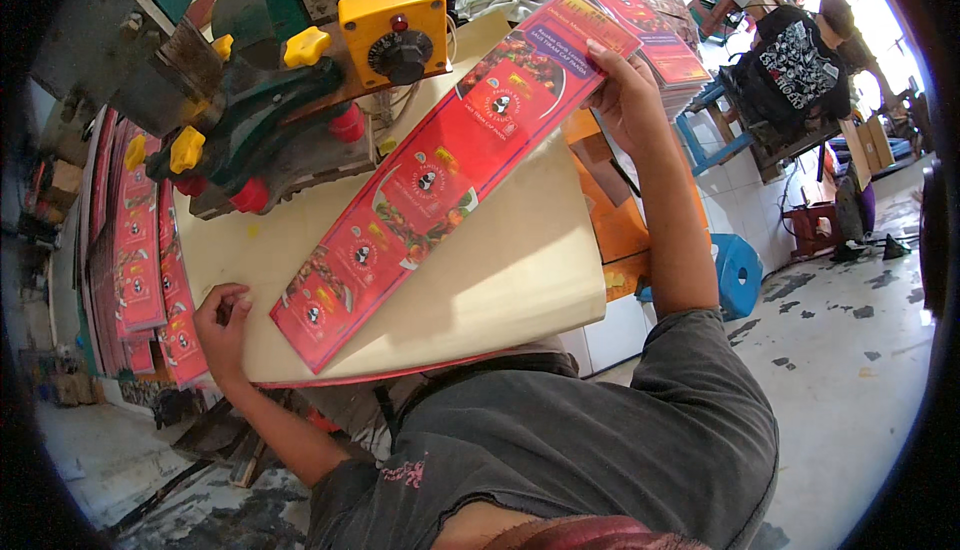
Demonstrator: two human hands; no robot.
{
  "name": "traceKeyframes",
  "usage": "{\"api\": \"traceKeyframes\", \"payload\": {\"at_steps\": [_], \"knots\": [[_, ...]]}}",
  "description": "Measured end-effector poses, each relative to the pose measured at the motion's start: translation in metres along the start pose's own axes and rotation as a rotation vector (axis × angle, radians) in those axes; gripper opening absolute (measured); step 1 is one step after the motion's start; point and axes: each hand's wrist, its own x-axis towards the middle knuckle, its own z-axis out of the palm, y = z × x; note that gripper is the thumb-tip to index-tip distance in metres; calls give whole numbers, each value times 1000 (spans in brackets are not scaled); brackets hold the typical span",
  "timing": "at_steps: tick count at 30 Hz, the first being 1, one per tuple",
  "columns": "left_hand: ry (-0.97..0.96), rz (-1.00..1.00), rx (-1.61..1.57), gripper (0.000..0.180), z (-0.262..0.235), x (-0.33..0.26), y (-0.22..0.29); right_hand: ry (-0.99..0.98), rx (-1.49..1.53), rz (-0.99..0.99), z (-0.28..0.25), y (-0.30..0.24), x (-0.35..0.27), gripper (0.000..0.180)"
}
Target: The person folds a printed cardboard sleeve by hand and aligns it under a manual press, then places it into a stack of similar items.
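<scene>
The right hand (622,100) has its fingers curled round the far end of a long red printed strip (440,175), gripping it by the edge. The left hand (222,325) rests with bent fingers at the strip's near end, touching its corner; whether it pinches the strip cannot be told. The strip lies slantwise on a cream board (520,270). Beyond the strip's far side stands a green machine (270,120) with a yellow box (393,30). To the strip's left lie stacks of red sheets (140,250).
</scene>
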Motion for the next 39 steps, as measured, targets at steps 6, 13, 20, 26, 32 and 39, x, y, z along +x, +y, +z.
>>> {"api": "traceKeyframes", "payload": {"at_steps": [6,13,20,26,32,39], "knots": [[-9,-30,-20,17,0,2,2,44,-14,46,-4,-7,-1,38],[0,-36,-15,16,1,1,3,187,44,90,6,-18,-7,40],[15,-5,9,15,1,-1,6,200,-1,-11,-22,-45,-8,34],[10,-6,-14,13,0,1,8,460,-46,-403,-94,-92,-8,36],[38,0,-36,12,1,-2,5,533,-49,-444,-171,-154,-53,32],[35,-36,-26,13,2,-1,6,810,-42,-548,-317,-204,-118,45]]}}
